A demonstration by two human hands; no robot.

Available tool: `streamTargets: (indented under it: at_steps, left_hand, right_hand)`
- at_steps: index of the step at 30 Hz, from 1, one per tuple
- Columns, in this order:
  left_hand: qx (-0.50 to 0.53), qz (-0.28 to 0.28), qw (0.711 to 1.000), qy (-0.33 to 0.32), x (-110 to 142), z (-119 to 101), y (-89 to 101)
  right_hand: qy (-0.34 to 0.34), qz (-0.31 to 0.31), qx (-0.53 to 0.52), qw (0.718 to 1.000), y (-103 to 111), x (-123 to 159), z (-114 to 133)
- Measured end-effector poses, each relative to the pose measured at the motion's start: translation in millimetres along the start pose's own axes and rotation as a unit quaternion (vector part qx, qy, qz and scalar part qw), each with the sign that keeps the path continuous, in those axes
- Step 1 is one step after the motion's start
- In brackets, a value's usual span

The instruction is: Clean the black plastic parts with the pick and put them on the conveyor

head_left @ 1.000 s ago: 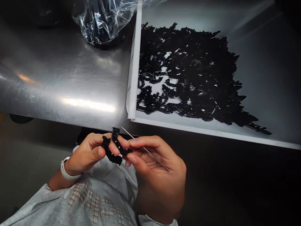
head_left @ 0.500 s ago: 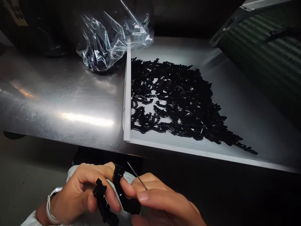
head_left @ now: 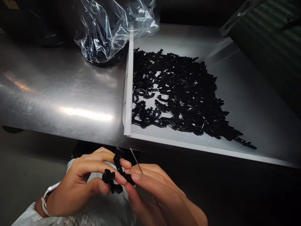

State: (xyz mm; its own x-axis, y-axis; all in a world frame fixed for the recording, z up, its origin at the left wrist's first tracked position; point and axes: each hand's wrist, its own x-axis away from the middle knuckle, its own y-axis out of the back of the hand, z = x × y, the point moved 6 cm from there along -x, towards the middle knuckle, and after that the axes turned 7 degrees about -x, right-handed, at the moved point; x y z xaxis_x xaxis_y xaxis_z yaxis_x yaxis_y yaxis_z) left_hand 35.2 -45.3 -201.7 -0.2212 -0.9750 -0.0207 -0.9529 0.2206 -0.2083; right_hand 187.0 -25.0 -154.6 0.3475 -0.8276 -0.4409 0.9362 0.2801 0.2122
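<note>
Head view: left hand [head_left: 77,186] and right hand [head_left: 160,191] pinch black plastic links [head_left: 118,163].

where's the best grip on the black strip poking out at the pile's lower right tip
Grip the black strip at its free outer end, coming from the right over the bare pale sheet. That end lies alone and narrow, while the other end runs into the black pile, so a pinch there should snag little.

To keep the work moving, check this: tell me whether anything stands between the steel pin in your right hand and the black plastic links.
Only your own fingers do: the fingertips of the right hand lie between the black plastic links and the lower part of the steel pin. Above them, nothing visible stands between pin and links.
</note>
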Motion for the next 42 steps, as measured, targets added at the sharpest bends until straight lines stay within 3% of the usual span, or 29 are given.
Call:
streamTargets:
  at_steps: [2, 5, 8, 16, 35, 42]
  left_hand:
    - [-0.004, -0.012, 1.0, -0.005, -2, 2, 3.8]
    - [0.029, -0.032, 0.999, 0.016, -1, 14, 9.6]
    - [0.068, -0.058, 0.995, 0.043, 0, 25, 13.0]
    - [0.144, -0.071, 0.985, 0.067, -5, 21, 4.1]
    - [-0.007, -0.054, 0.998, -0.003, 3, 18, 7.6]
    - [-0.008, -0.064, 0.997, -0.046, 0, 19, 1.3]
  right_hand:
    - [0.04, -0.003, 0.024, 0.999, -2, -1, 0]
    - [0.089, -0.076, 0.054, 0.992, 2, 2, 0]
    - [0.087, -0.111, 0.076, 0.987, 3, 6, -3]
    - [0.068, -0.09, 0.168, 0.979, -5, 0, -1]
    - [0.108, -0.056, 0.264, 0.957, -14, 0, 5]
    - [0.082, -0.068, 0.277, 0.955, -15, -5, 5]
